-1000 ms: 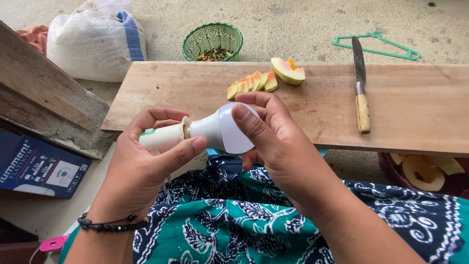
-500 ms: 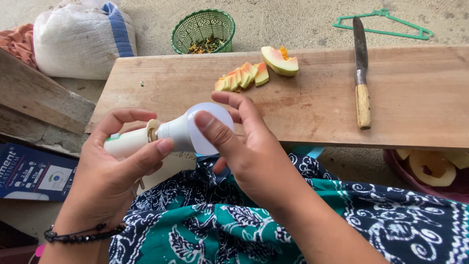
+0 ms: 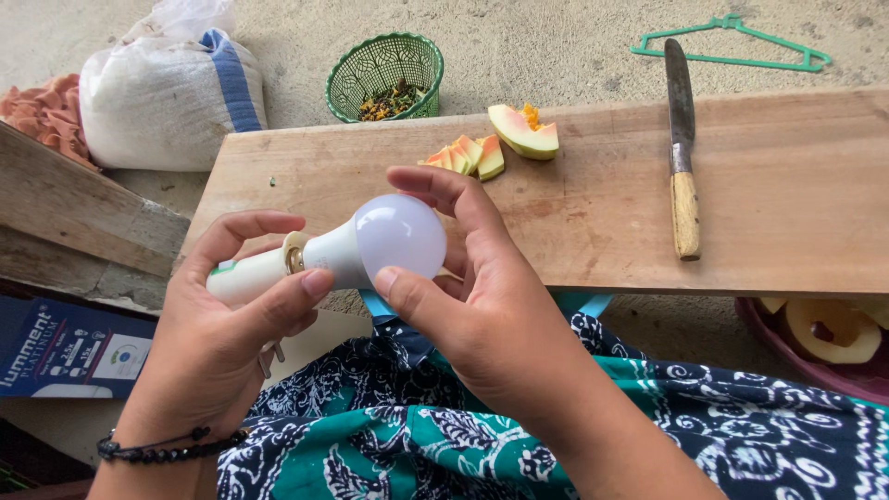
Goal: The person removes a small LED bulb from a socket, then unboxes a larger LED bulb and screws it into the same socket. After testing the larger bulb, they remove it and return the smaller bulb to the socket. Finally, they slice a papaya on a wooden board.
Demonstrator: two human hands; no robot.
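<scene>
Head view, looking down over a lap in blue-green patterned cloth [image 3: 444,435]. A long wooden table [image 3: 574,213] spans the upper field and carries a knife [image 3: 682,157] with a pale wooden handle, a wedge of orange-fleshed fruit [image 3: 524,131] and a fan of thin fruit slices [image 3: 468,154] just beside it. Beyond the table, on the concrete floor, lie a white sack [image 3: 167,102] with a blue stripe, a green plastic basket [image 3: 384,76] holding scraps, and a green wire hanger [image 3: 732,44]. A blue printed carton [image 3: 65,350] lies at lower left.

In front of the table's near edge, above the lap, both hands are closed on one assembly. The left hand [image 3: 222,343], a beaded bracelet at its wrist, wraps the cream-coloured lamp socket [image 3: 248,276]. The right hand [image 3: 482,306] cups the dome of the white bulb [image 3: 384,243] between thumb and fingers; a brass-toned thread band shows where bulb meets socket.

Judged from this grip, turning goes best with the bulb's axis in line with the socket, the socket held motionless, and light, even pressure on the dome rather than a squeeze, so the thread does not cross or jam.
</scene>
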